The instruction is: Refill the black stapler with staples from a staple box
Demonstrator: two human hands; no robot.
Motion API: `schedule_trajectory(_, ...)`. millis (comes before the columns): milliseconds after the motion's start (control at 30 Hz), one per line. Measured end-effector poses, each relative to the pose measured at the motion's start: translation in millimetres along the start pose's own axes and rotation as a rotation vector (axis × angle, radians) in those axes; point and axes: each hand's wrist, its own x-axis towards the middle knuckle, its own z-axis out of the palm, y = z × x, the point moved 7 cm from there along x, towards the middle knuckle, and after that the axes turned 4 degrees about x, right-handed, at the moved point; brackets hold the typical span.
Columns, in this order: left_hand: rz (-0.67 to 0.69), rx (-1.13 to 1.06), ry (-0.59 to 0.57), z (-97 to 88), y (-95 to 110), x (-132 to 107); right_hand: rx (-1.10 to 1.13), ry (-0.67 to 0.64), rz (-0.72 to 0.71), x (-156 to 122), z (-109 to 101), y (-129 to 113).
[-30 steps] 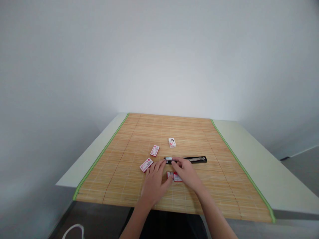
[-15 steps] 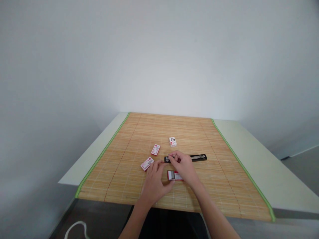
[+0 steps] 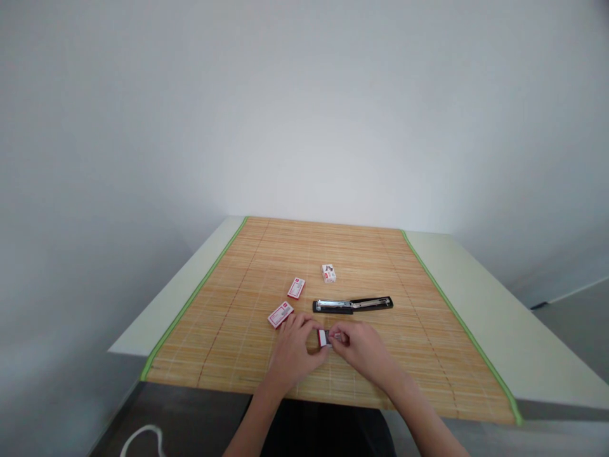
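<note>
My left hand steadies the left end of a small, partly open staple box between thumb and fingers. Over the right part of that box, the fingers of my right hand are pinched together at the grey staples. What lies between these fingertips, if anything, is hidden. Just beyond both hands rests a black stapler, folded wide open with its metal channel facing up.
One red-and-white box lies close to my left fingertips, with a similar box behind it. Farther back sits a white box with a dark picture. Everything rests on a green-edged bamboo mat over a white table.
My right hand has moved from the stapler's left end toward me, down to the staple box. The whole stapler now shows. My left hand has closed in on the box's left end.
</note>
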Motion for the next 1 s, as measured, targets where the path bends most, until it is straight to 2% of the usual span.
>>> schedule_trajectory(267, 0.017, -0.018, 0.009, -0.8, -0.7, -0.6, -0.19, -0.011, -0.063, 1.8, -4.0, -8.3)
schedule_trajectory(467, -0.003, -0.032, 0.006, -1.8, -0.4, -0.7, -0.179, -0.023, -0.108, 7.9, -2.6, -13.8)
schedule_trajectory(800, -0.014, -0.03, 0.002, -1.7, -2.5, 0.7, -0.011, -0.036, -0.078, 16.6, 0.4, -5.5)
schedule_trajectory(900, -0.009, -0.037, 0.005, -1.7, -3.5, 0.7, 0.016, -0.019, -0.06, 8.7, -8.2, 1.5)
schedule_trajectory(1000, -0.019, -0.053, 0.025, -2.2, -6.4, 0.2, 0.035, 0.04, 0.004, -4.3, -22.1, 24.2)
